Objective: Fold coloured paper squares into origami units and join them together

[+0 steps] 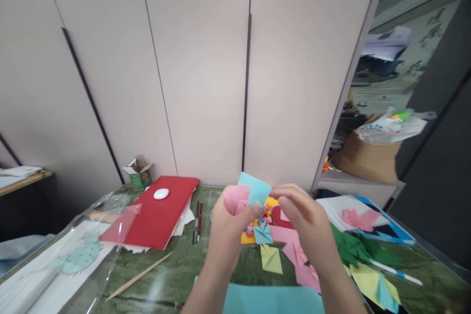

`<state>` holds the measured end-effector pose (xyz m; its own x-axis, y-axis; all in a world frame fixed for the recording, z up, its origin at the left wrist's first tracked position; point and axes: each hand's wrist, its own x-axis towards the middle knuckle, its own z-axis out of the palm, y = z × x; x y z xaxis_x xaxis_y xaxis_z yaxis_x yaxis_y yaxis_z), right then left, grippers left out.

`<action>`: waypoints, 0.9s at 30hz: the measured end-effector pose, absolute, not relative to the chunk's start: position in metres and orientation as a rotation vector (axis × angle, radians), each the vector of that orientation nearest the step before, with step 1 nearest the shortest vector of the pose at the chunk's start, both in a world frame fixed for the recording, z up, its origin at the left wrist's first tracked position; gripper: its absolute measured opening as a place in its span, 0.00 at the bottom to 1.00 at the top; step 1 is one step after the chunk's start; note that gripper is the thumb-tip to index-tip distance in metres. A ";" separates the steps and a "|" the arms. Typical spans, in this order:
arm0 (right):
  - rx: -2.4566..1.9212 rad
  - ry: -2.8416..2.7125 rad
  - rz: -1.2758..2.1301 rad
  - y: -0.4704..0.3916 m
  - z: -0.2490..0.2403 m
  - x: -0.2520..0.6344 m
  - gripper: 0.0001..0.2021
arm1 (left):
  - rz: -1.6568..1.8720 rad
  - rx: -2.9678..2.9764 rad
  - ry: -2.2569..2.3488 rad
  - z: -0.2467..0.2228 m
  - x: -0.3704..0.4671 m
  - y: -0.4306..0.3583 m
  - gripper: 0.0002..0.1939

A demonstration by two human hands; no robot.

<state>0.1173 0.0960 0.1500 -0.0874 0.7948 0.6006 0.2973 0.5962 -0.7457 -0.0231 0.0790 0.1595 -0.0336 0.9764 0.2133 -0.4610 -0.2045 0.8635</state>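
1. Paper (253,194) in pink and light blue, folded, is up in the air in the head view, above and beyond the blue sheet (272,299) at the near edge of the green tabletop (164,277).
2. The left hand (228,228), its wrist over the left part of the blue sheet, grips this paper with the thumb in front and the other fingers mostly hidden behind.
3. The right hand (312,218), above the right part of the blue sheet, has its fingers bent at the paper's light-blue corner; whether they touch or pinch it, I cannot tell.
4. Just beyond the blue sheet lie a pale yellow square (271,259) with folds, a small blue folded piece (262,233) and pink paper (292,248), partly covered by the right hand.
5. Left of the blue sheet is a pointed wooden stick (140,275); farther back on that side are two pens (197,223) and a red folder (154,221) with a white disc (161,194) on it.
6. Right of the blue sheet are yellow paper (368,282), a white marker (395,272) and green paper (349,245).
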 end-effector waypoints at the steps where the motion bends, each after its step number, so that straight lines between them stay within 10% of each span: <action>1: -0.892 -1.658 0.623 0.095 0.151 0.116 0.08 | 1.539 1.018 0.742 0.159 -0.023 0.079 0.09; 27: -0.983 -1.633 0.571 0.097 0.150 0.105 0.14 | 1.495 1.191 0.735 0.143 -0.019 0.084 0.09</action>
<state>0.1048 0.0967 0.1499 -0.0632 0.8327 0.5502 0.3086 0.5406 -0.7827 -0.0192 0.0838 0.1427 0.0348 0.9532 0.3004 -0.3441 -0.2708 0.8991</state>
